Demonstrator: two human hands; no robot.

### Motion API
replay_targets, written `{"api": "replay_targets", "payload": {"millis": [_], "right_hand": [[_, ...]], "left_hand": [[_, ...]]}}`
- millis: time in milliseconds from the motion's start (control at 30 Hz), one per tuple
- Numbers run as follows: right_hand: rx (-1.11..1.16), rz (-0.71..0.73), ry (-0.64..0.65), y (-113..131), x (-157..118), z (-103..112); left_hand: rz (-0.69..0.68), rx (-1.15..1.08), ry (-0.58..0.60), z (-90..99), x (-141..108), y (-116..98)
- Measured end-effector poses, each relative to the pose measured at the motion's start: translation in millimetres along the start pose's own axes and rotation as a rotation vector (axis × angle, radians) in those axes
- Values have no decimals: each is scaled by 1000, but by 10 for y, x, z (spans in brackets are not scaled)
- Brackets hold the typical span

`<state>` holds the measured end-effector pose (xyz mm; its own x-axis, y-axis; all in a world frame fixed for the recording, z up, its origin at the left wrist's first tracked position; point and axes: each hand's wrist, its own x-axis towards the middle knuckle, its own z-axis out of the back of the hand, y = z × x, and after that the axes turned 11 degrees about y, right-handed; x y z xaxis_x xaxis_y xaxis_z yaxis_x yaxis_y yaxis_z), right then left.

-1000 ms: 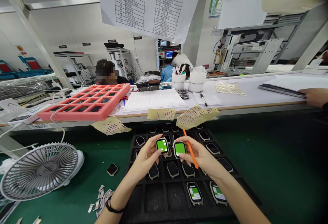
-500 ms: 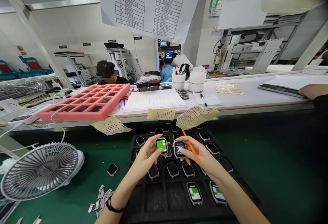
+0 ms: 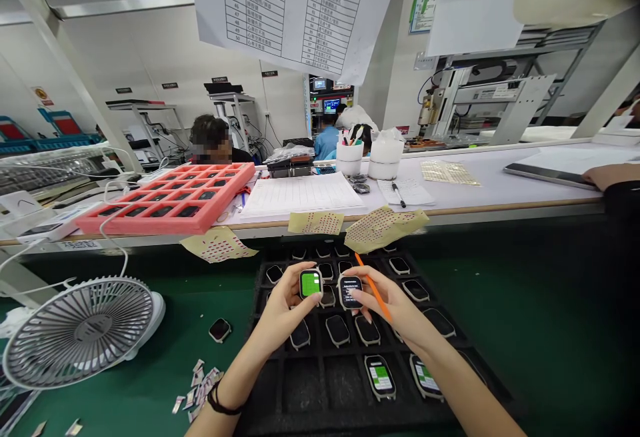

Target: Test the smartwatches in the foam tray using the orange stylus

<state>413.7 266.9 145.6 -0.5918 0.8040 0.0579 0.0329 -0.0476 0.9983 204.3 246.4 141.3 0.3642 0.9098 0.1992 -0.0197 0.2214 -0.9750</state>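
My left hand is closed on a smartwatch whose screen glows mostly green, its thumb by the lower right of the case. Just to the right, my right hand grips a second smartwatch with white text on a dark screen. An orange stick-like tool is also tucked in the right hand, slanting across the fingers. Both watches are held above a black compartment tray with several strapless watches in it. Two of them at the front, such as this lit watch, show green and white screens.
A fan stands at left on the green mat, near a lone watch and loose small strips. On the shelf are a pink foam tray, papers and a pen. Another person's hand rests at far right.
The left hand's watch has shifted slightly left, and the thumb has slid off its green screen toward the case's edge. The right hand and its watch look nearly still.
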Motion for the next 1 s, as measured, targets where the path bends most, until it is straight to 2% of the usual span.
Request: {"api": "replay_targets", "payload": {"millis": [233,533,633,700,800,900,1000], "right_hand": [[-3,0,2,-41,7,10],[-31,-21,-6,-1,-6,-20],[-37,-19,-10,-3,-4,-24],[-35,-9,-9,-2,-3,-28],[-29,2,14,21,-4,-53],[-39,-6,30,58,-14,-101],[-75,-15,35,57,-33,-155]], "left_hand": [[3,-26,-61,-19,15,-25],[95,10,-112,-11,6,-68],[57,14,-68,-19,-11,-89],[17,32,36,-42,-37,-114],[-1,136,163,-92,-86,-153],[-37,356,131,-131,-110,-160],[-129,589,92,-143,-92,-110]]}}
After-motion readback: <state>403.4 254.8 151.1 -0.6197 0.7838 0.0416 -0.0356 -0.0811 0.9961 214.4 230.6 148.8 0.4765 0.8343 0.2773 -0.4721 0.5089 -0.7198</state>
